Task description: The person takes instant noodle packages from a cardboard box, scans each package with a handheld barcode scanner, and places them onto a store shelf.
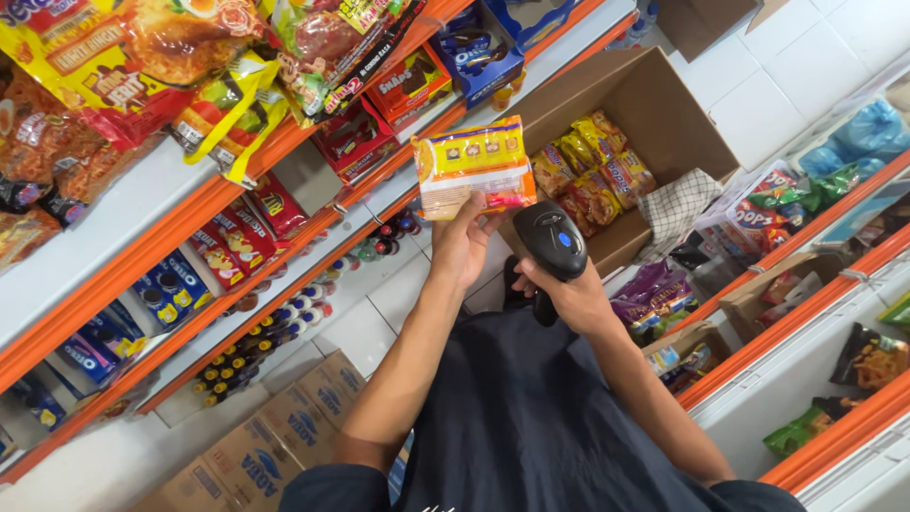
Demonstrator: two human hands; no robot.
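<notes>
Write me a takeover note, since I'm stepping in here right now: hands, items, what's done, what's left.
Left hand: grip shut on a yellow-and-white noodle packet, held up flat.
Right hand: grip shut on a black handheld scanner, its head just below the packet.
Open cardboard box on the floor ahead holds more packets.
Done: one packet lifted from the stock.
Left: whether it has scanned can't be seen; box packets remain.

Orange-edged shop shelves (237,284) flank white tiled floor (758,104).
</notes>
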